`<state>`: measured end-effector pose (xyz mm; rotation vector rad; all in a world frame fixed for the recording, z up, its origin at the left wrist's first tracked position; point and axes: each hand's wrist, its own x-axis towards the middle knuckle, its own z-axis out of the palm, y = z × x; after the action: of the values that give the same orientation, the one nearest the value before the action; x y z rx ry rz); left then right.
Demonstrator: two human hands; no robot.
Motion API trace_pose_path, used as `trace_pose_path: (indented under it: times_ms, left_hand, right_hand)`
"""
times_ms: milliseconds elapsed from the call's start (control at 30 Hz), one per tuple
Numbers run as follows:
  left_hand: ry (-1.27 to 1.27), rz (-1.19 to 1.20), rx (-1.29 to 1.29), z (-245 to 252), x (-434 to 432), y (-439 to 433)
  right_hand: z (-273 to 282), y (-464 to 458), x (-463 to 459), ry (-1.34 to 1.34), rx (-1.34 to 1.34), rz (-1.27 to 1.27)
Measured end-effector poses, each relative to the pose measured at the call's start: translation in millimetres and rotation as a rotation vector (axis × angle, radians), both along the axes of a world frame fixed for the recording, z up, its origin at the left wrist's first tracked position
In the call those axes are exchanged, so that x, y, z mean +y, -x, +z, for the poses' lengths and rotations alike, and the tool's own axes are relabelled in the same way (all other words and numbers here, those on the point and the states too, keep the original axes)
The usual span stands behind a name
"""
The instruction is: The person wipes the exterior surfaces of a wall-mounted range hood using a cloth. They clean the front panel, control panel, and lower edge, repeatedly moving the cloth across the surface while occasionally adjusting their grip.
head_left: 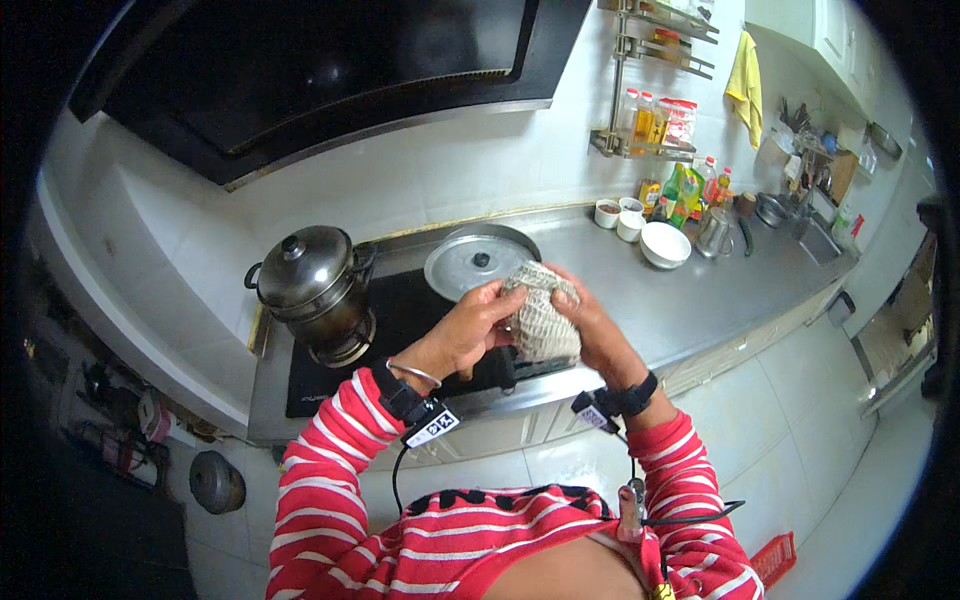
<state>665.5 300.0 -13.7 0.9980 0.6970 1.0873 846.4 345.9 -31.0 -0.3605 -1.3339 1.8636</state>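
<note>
A grey and white knitted or mesh cloth is held up between my two hands, over the front of the stove. My left hand grips its left upper edge with thumb and fingers. On its right side my right hand holds it, the thumb on its front. Just behind the hands, a round metal lid with a black knob lies over a wide pan on the right side of the stove. A tall lidded metal pot stands on the left burner of the black cooktop.
To the right on the steel counter are small white cups, a white bowl, a metal pitcher and several bottles, with a sink beyond. A black range hood hangs above. Another pot is on the floor.
</note>
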Motion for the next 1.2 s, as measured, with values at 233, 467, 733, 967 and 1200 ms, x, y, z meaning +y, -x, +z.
trace_pose_path:
  times_ms: [233, 467, 733, 967, 1200]
  left_hand:
    - [-0.011, 0.111, 0.173, -5.3, 23.4, 3.3]
    - [-0.126, 0.240, 0.215, -7.3, 36.5, 44.2]
    - [-0.376, 0.498, 0.618, -5.1, 44.3, 77.7]
    - [-0.187, 0.974, 0.626, 20.6, -28.0, 120.9]
    - [-0.025, 1.868, 0.744, -4.6, -169.9, 140.6]
  right_hand:
    - [-27.2, 2.1, 26.2, 0.201, 0.024, 0.273]
    - [-24.1, 37.8, 38.3, 0.145, 0.158, 0.263]
    - [18.9, 50.6, 73.5, 0.043, 0.125, 0.062]
    - [200.8, -18.8, 217.0, -1.041, -0.119, -0.715]
    - [358.2, -19.8, 280.4, -2.129, 0.204, -1.453]
